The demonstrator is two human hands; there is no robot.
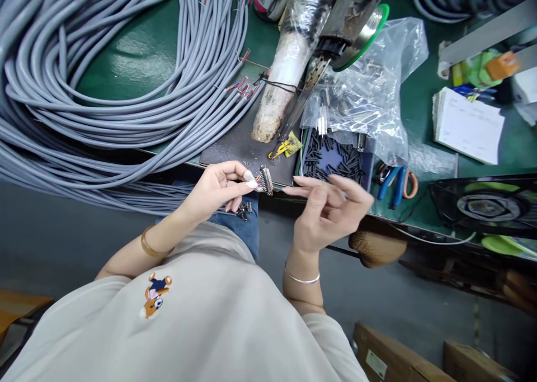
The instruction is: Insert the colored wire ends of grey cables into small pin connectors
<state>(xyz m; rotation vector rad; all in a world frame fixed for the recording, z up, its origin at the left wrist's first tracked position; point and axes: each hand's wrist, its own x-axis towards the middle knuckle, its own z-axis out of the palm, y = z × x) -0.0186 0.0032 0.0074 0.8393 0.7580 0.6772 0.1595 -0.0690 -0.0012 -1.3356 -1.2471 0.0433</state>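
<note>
My left hand (224, 186) pinches the wired end of a D-sub connector (265, 180), with coloured wires running into its back between white-tipped finger and thumb. To the right of the connector, and apart from it, is my right hand (329, 211), slightly blurred. Its fingers are stretched toward the connector and I see nothing held in them. Several more small connectors (243, 210) hang near my lap, below the left hand. Just beyond the right hand lies a blue tray (367, 164) of short black tubes (312, 161).
Thick bundles of grey cable (138, 130) cover the left of the green table. A soldering iron (304, 94) points down beside a white-wrapped cylinder (279, 85). Farther right are a plastic bag (377, 91), blue-handled pliers (394, 183), a paper stack (467, 125) and a black fan (482, 206).
</note>
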